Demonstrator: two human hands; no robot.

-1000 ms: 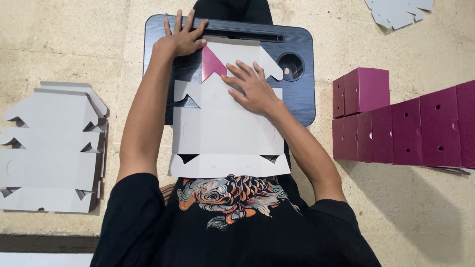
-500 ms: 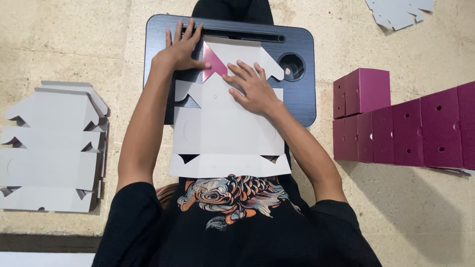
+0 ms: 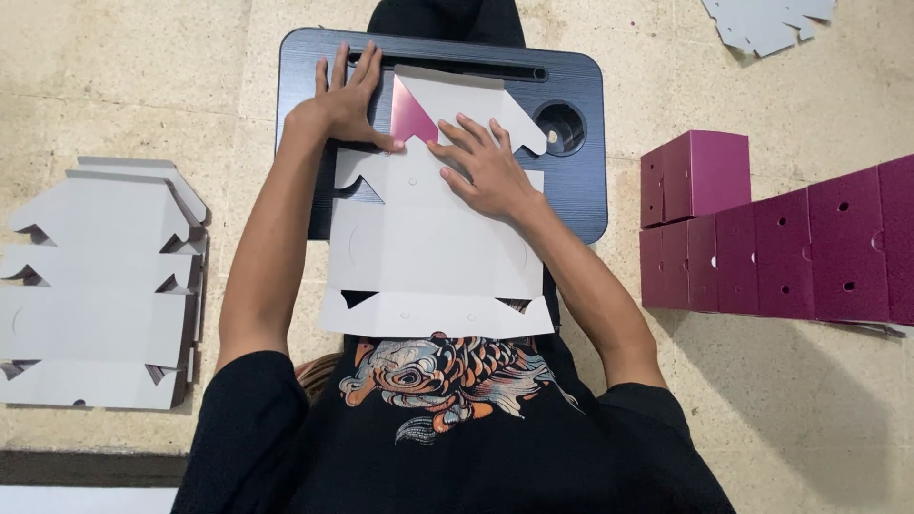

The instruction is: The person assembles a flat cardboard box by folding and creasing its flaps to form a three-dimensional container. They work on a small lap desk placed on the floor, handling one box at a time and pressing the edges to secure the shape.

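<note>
While we look down over the dark rectangular lap worktop (image 3: 581, 190), we see a flat, die-cut white cardboard box blank (image 3: 428, 257) lying across it, its near edge hanging over the person's black shirt with the fish print (image 3: 438, 381). At the far end one flap is folded up, showing the blank's glossy magenta inner face (image 3: 411, 116). Our left hand (image 3: 347, 100) lies open with its fingers spread, flat on the worktop at the blank's far left corner, thumb touching the cardboard edge. Our right hand (image 3: 481, 167) is also open, palm down, pressing on the blank just beside the magenta flap. Neither hand grips anything. On the stone floor to the left sits a stack of unfolded white blanks (image 3: 95, 286); to the right stands a row of finished magenta boxes (image 3: 790, 252); more grey-white blanks (image 3: 771, 24) lie at the top right.
</note>
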